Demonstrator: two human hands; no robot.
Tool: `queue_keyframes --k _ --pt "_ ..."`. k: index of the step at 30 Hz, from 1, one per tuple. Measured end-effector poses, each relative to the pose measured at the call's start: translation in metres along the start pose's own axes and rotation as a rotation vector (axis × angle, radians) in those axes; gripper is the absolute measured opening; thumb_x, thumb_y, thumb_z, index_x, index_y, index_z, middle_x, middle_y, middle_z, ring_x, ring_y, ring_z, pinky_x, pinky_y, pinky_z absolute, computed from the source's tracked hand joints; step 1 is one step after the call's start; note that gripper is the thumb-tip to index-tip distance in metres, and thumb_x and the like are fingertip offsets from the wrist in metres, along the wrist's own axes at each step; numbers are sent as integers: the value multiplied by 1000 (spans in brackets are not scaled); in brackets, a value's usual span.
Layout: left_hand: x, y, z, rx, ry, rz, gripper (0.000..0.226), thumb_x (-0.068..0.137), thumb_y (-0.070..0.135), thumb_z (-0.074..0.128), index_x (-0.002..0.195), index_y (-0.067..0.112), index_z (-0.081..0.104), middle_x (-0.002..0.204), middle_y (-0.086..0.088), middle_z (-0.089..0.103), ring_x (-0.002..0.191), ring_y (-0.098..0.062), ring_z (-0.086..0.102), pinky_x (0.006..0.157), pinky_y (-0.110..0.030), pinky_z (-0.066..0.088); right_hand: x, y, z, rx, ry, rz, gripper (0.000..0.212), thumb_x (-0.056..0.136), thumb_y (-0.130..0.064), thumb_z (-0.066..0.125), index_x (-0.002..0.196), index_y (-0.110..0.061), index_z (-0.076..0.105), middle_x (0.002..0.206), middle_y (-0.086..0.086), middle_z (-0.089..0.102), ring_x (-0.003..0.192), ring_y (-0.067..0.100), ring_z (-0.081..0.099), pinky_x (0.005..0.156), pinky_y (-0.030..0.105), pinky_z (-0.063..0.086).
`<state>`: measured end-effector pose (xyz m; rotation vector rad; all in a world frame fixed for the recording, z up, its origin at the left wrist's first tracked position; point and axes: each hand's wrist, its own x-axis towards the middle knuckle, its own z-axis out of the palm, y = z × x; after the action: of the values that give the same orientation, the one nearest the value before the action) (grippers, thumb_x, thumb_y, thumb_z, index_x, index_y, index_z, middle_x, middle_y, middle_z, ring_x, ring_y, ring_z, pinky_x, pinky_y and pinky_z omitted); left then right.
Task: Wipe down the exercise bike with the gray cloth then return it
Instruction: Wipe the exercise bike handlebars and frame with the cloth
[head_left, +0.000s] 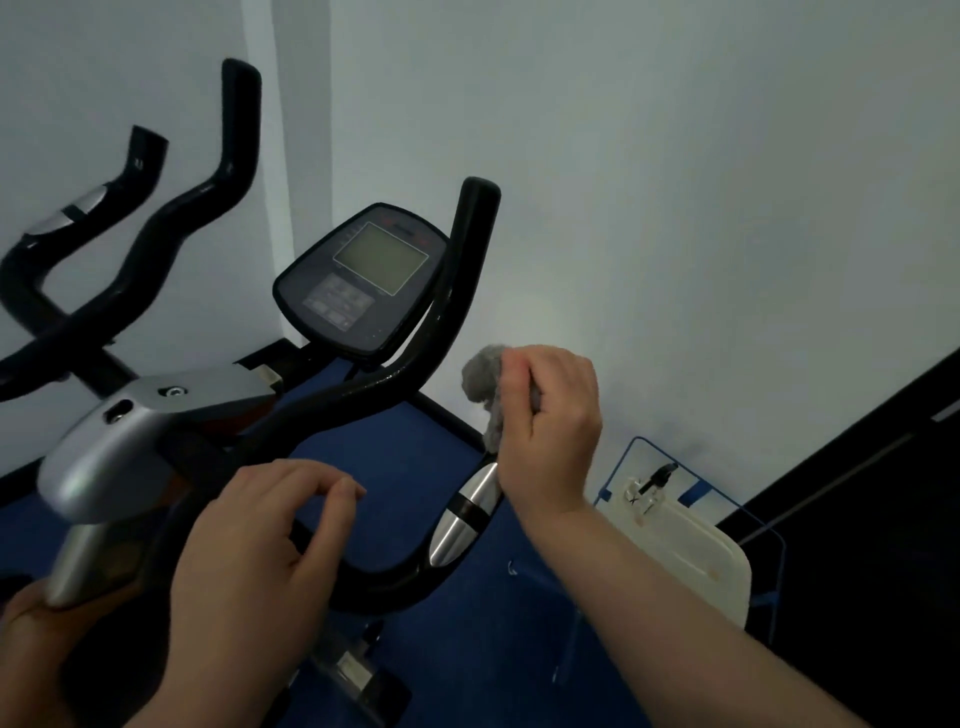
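The exercise bike's black handlebars (457, 291) curve up around a dark console (363, 280) with a grey screen. My right hand (550, 415) is closed around the gray cloth (485, 382), which bunches out to the left of my fingers, just above the chrome grip sensor (465, 514) on the right handlebar. My left hand (260, 551) hovers over the lower bend of the same bar, its fingers loosely curled and holding nothing. The silver stem cover (114, 447) sits at the left.
A white wall stands close behind the bike. A blue wire rack (769, 525) holding a white container (691, 556) stands at the right on the blue floor (395, 452). A dark panel (883, 519) fills the far right.
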<state>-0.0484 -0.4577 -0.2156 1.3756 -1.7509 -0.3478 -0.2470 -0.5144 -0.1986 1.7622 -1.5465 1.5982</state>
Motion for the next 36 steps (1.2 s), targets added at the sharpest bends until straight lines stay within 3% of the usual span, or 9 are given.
queue_keyframes --k 2,4,10,14,18,23,26,29,36 --pt "1 0 0 5 -1 -3 22 92 43 48 76 36 61 83 27 58 85 5 48 72 -15 36 17 21 -14 -32 -262 -317 32 95 -20 50 73 -4 67 71 5 64 71 20 56 66 26 46" --pt "2 -1 1 18 4 -12 22 91 43 48 76 35 61 83 26 58 84 4 47 72 -15 36 31 34 -21 -1 -426 -361 33 95 -20 48 73 -3 66 69 6 62 64 21 56 60 34 49" --pt "0 1 1 2 10 -49 18 86 38 47 76 33 62 83 25 58 85 4 45 70 -14 34 -2 -2 4 241 54 476 35 98 -35 43 86 -12 67 76 -8 61 72 -2 57 63 16 48" --pt "1 0 2 17 9 -43 17 88 36 51 77 31 63 81 22 58 83 4 44 69 -14 34 -3 -10 9 221 169 528 38 100 -32 43 92 -3 67 82 -2 63 76 3 54 71 21 49" --pt "1 0 2 17 8 -50 19 90 39 51 76 33 62 80 26 55 84 4 44 66 -24 38 6 -11 5 226 130 627 42 100 -38 41 60 -30 52 55 -20 52 55 -4 46 53 11 38" --pt "1 1 0 4 -14 -52 18 85 39 47 76 34 62 78 28 54 83 4 45 69 -30 41 17 -5 -5 475 150 1014 46 97 -43 45 63 -18 63 72 1 69 73 19 68 64 34 58" --pt "1 1 -1 12 -25 -51 18 85 38 47 76 33 63 79 25 56 84 2 47 69 -30 42 -4 -17 -2 304 348 913 41 97 -42 45 77 -17 70 71 -8 68 67 1 64 58 20 50" --pt "0 1 -1 18 -46 -26 23 85 42 44 75 32 62 80 23 59 85 3 46 68 -30 42 -29 -29 -2 228 447 727 32 96 -31 52 110 -11 71 98 0 74 90 3 67 75 18 54" --pt "2 -1 1 34 -67 -11 28 86 45 41 77 31 64 80 21 59 84 1 47 69 -30 41 -99 -43 -5 110 215 484 38 92 -29 59 123 -8 61 123 3 65 117 8 59 96 37 51"
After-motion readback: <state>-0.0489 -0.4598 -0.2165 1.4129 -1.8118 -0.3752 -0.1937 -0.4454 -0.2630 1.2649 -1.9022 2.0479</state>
